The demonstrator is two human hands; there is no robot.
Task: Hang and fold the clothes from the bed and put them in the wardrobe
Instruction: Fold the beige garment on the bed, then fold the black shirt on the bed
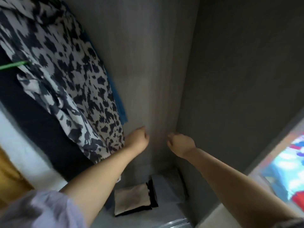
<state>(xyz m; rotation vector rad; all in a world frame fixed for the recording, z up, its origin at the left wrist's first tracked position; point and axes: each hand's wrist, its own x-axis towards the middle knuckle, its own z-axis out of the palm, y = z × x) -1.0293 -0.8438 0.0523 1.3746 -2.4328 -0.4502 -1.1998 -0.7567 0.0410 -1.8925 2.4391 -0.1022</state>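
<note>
Both bare forearms reach up from the bottom edge into the grey wardrobe (230,63) — left hand (137,137) and right hand (180,143) with fingers curled, holding nothing (blurred). At upper left hangs a black-and-white dress (65,71); low at centre lies a folded beige cloth (131,199).

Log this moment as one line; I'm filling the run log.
place: wardrobe | left hand: curled, empty | right hand: curled, empty | hanging: spotted garment | floor: folded cloth
</note>
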